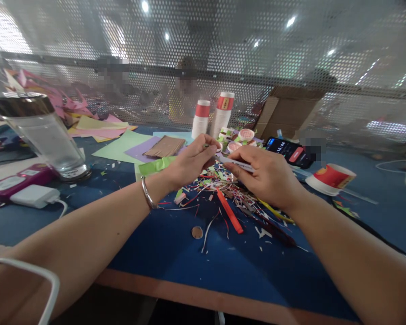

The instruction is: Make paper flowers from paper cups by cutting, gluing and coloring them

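My left hand (198, 158), with a silver bangle at the wrist, is closed in a pinch on a small round whitish piece (219, 147), mostly hidden by the fingers. Close on its right, my right hand (270, 176) grips a flat whitish strip-like thing (238, 164) with dark print, its tip pointing at the left hand. Below both hands spreads a heap of paper scraps (230, 192). An orange stick-like tool (229, 210) lies across the front of this heap. Several round pieces (246, 134) with pink print and green bits sit just behind the hands.
Two stacks of paper cups (200, 119) stand at the back. A cut red-and-white cup (331, 178) and a phone (287, 151) are on the right. At left stand a glass bottle (50, 140) and a white charger (37, 195). Brown strips (165, 146) lie on coloured paper.
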A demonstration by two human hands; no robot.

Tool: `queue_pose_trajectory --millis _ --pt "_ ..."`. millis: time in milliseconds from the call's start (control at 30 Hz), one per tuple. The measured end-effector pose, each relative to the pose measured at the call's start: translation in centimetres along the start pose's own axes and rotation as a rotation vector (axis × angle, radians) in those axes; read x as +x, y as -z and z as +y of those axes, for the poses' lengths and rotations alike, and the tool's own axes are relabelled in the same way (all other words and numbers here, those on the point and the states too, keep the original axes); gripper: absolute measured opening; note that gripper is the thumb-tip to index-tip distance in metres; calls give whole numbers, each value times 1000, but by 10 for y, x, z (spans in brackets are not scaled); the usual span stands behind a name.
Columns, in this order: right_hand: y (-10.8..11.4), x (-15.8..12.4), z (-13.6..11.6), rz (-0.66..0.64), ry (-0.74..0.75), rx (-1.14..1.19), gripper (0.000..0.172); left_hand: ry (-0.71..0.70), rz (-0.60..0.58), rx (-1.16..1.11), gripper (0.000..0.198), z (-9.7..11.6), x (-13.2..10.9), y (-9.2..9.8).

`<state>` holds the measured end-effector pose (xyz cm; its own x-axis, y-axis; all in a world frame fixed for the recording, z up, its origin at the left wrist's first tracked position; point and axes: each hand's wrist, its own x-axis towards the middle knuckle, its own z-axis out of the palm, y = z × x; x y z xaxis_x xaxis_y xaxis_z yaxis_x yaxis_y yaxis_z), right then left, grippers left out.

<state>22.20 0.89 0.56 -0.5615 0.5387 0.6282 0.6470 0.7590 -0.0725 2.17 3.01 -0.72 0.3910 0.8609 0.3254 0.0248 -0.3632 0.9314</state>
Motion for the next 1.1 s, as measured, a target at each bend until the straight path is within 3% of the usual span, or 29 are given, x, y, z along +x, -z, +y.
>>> queue_pose_trajectory --millis 233,533,667,833,967,1100 --pt "0 0 -9 12 8 123 17 -268 52 336 14 -5 -4 7" --pt "4 0 -15 34 -45 201 18 -455 205 455 14 -1 -11 -8" --pt "8 0 -18 51 -36 185 15 -615 235 458 14 -3 -11 -9" --pt "11 0 -19 55 -38 162 15 -761 162 498 19 -5 -9 -4" --pt "9 -1 -16 52 -32 138 16 -762 79 456 18 -5 -8 -4" --pt "8 0 -15 43 -41 161 18 -750 69 425 15 -5 -10 -6"
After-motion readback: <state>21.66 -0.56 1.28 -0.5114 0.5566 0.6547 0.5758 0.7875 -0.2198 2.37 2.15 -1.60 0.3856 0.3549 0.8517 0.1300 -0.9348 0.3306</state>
